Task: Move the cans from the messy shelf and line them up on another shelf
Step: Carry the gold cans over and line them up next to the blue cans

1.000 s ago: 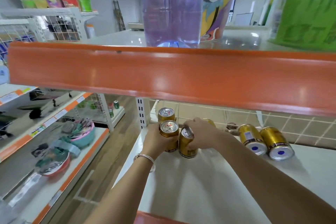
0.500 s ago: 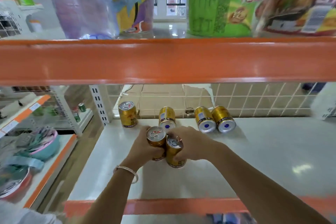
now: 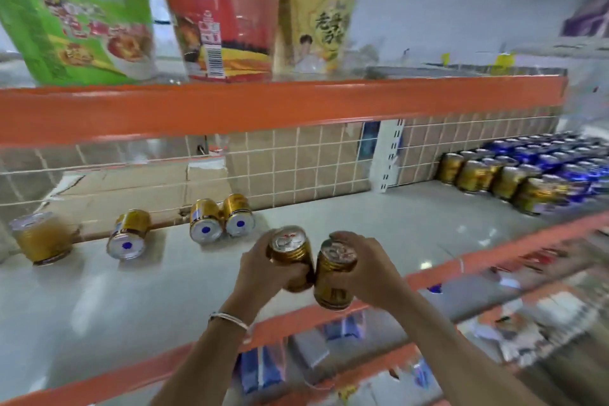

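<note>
Below the long orange metal rail (image 3: pixel 296 105), white shelf board (image 3: pixel 379 224): a glossy flat surface with an orange front lip, running from the far left to the right end.
Noodle tubs: a green paper tub (image 3: pixel 75 20), a red paper tub (image 3: pixel 224 20) and a yellow paper cup (image 3: pixel 316 26) stand side by side on the level above the white shelf board.
Wire grid (image 3: pixel 296 161): white mesh along the back of the white shelf board, with brown cardboard behind it and a white slotted upright (image 3: pixel 389 155) toward the right.
Lined-up gold cans (image 3: pixel 504 180): upright in a row at the right end of the white shelf board, with blue cans (image 3: pixel 566 158) packed just behind them; all are blurred.
Left hand (image 3: pixel 260 270): over the front of the white shelf board, fingers wrapped round the left gold can.
Right hand (image 3: pixel 369 270): just beside it, fingers curled round the right gold can.
Left gold can (image 3: pixel 290 249): ribbed gold metal with a silver top, tilted, its side touching its neighbour.
Right gold can (image 3: pixel 336 273): same make, its base over the front lip; whether it touches the white shelf board cannot be told.
Loose gold cans: two lie touching (image 3: pixel 206 221) (image 3: pixel 238 214) at the back of the white shelf board, one lies alone (image 3: pixel 128 234) to their left, and one upright blurred can (image 3: pixel 41 237) is at the far left.
Silver bracelet (image 3: pixel 229 319): on the left wrist, at the front lip of the white shelf board.
</note>
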Motion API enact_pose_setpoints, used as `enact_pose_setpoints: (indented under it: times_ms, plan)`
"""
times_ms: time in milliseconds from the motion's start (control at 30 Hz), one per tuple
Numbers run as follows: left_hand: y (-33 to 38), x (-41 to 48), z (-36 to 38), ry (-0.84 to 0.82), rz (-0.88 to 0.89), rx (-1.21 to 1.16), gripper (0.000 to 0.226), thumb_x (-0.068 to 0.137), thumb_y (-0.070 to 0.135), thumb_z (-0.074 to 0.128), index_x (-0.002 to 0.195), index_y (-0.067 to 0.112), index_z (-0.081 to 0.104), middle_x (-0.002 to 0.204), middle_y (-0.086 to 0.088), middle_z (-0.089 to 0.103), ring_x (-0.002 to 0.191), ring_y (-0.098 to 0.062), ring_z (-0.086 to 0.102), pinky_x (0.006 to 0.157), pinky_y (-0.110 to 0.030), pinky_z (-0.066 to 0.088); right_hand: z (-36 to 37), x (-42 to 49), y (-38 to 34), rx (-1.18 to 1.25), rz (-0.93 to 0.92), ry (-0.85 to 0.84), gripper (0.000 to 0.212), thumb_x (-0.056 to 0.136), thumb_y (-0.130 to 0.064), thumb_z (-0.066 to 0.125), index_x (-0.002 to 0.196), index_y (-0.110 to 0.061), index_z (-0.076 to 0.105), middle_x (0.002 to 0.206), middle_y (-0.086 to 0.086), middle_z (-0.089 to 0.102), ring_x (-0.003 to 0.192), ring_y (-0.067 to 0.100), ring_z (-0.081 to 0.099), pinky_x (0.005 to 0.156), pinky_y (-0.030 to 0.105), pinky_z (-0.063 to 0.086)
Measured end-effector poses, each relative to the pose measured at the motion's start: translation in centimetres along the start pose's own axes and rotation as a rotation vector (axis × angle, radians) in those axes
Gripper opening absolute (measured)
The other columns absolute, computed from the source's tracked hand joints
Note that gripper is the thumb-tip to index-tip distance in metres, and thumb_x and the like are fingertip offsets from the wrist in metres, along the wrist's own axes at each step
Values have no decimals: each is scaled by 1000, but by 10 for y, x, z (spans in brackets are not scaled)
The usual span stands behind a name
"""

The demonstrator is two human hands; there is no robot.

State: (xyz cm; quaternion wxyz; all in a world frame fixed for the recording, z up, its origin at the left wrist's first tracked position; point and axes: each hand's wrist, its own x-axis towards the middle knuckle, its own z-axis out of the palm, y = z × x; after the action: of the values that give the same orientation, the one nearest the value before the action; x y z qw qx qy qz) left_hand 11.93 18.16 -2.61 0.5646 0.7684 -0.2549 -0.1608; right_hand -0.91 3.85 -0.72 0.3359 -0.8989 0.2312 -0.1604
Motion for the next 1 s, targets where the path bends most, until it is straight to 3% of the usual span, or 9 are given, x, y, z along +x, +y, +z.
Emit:
enact_pose_setpoints:
  times_ms: [100, 167, 333, 467, 567, 700, 833, 1000]
  plan:
    - [23, -7, 58, -85, 59, 55, 61, 31, 52, 74, 88, 49, 51, 92, 19, 65, 94, -10, 63, 89, -31, 50, -49, -22, 46, -2, 84, 77, 65, 60, -29, 81, 122, -35, 59, 101, -3, 54, 98, 18, 58, 85, 25, 47]
    - [30, -11, 96, -158, 87, 92, 62, 33, 56, 76, 91, 50, 53, 95, 19, 67, 95, -9, 64, 91, -36, 51, -79, -38, 72, -9, 115, 126, 62, 64, -30, 82, 122, -33, 60, 95, -9, 53, 99, 16, 55, 80, 24, 44]
    - [53, -16, 188, -266, 122, 203, 76, 36, 61, 74, 106, 42, 54, 101, 14, 68, 99, -12, 63, 92, -41, 51, -136, -67, 132, -32, 237, 236, 65, 60, -44, 77, 121, -36, 56, 110, -5, 60, 111, 16, 53, 90, 31, 47]
    - [71, -5, 243, -336, 136, 213, 66, 34, 62, 74, 95, 55, 50, 102, 14, 67, 104, -13, 61, 93, -40, 50, -172, -72, 166, -20, 295, 331, 63, 64, -34, 80, 123, -28, 58, 108, -6, 59, 108, 16, 53, 84, 26, 42]
    - [72, 19, 281, -372, 133, 172, 70, 34, 57, 80, 97, 56, 52, 103, 10, 67, 101, -14, 62, 93, -41, 51, -189, -61, 193, -13, 331, 366, 67, 61, -37, 80, 124, -31, 56, 112, -6, 60, 111, 18, 53, 92, 34, 47]
    - [89, 57, 327, -412, 166, 121, 61, 31, 47, 75, 88, 53, 55, 100, 12, 69, 98, -11, 64, 92, -36, 52, -213, -30, 229, -20, 361, 375, 71, 63, -37, 79, 128, -32, 53, 117, -3, 58, 118, 20, 48, 96, 38, 45]
    - [101, 98, 370, -514, 144, 89, 69, 32, 40, 74, 99, 39, 58, 99, 12, 69, 92, -4, 64, 79, -19, 50, -239, 6, 258, -102, 386, 364, 71, 67, -36, 77, 131, -34, 49, 108, -7, 51, 117, 20, 46, 100, 38, 41]
    - [122, 138, 408, -560, 123, 79, 68, 28, 38, 71, 95, 35, 57, 92, 17, 66, 85, 4, 61, 73, -12, 45, -266, 51, 289, -159, 391, 360, 71, 69, -40, 74, 134, -36, 44, 130, -5, 54, 124, 20, 41, 102, 40, 35]
